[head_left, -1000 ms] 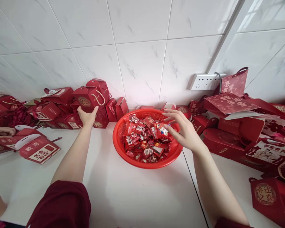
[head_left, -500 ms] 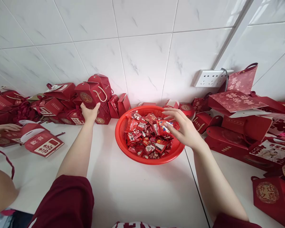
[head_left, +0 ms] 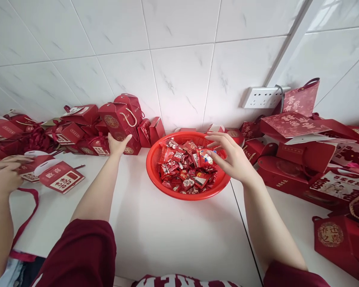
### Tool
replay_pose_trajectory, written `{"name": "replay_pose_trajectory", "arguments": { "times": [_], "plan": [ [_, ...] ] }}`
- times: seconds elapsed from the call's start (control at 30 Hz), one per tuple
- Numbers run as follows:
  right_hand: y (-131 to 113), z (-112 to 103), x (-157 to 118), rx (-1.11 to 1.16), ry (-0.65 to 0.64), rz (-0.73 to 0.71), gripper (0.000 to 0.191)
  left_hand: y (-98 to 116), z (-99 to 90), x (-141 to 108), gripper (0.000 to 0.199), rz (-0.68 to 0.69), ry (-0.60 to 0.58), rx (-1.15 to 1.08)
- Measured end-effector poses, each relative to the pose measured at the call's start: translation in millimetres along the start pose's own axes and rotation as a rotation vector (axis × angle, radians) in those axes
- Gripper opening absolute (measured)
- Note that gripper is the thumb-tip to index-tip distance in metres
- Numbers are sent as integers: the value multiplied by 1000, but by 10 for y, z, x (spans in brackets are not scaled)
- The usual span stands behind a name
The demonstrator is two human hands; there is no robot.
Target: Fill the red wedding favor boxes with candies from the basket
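Note:
My left hand (head_left: 118, 145) is at the front of a stack of dark red gift boxes (head_left: 113, 117), one with a twisted rope handle. Its thumb and fingers are spread apart at the front of the stack; whether they touch it is hard to tell. Over the right rim of a red plastic basket (head_left: 155, 187) hovers my right hand (head_left: 231, 157), its fingers apart and curved, with nothing visible in them. Many small red-wrapped candies (head_left: 187, 169) fill the basket, and a brighter packet (head_left: 206, 158) lies near my right fingertips.
Another person's hands (head_left: 7, 171) are at the left beside open red boxes (head_left: 60, 175) and a dark red ribbon (head_left: 26, 227). Piled red boxes (head_left: 299, 159) line the right side. A power strip (head_left: 265, 97) is on the tiled wall (head_left: 179, 79) behind the white table (head_left: 179, 235).
My left hand has drawn slightly lower against the stacked boxes. My right hand stays over the basket with its fingers a little more spread. At the left, the other person's hands have come further into view.

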State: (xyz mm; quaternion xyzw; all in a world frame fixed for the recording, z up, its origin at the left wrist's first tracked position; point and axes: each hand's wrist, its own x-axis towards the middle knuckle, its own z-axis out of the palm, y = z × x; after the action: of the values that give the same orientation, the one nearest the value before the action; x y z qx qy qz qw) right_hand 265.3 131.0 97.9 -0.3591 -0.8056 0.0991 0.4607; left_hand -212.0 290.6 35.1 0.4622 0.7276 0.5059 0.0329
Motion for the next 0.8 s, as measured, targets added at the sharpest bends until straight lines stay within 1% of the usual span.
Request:
{"name": "replay_pose_trajectory", "arguments": {
  "times": [0.13,0.27,0.4,0.6,0.8],
  "plan": [
    [7,-21,0,0,-3,1,36,-247,111,-178,112,-69,-10,50],
    [32,-19,-4,-13,-13,27,36,-388,224,-216,112,-98,24,68],
    [64,-2,-2,-12,-23,51,36,-411,280,-178,107,-79,67,59],
    [109,35,9,-32,-49,67,36,-426,322,-199,91,-40,116,44],
    [131,62,16,-28,-71,73,36,-427,354,-224,90,-44,124,18]
  ]
}}
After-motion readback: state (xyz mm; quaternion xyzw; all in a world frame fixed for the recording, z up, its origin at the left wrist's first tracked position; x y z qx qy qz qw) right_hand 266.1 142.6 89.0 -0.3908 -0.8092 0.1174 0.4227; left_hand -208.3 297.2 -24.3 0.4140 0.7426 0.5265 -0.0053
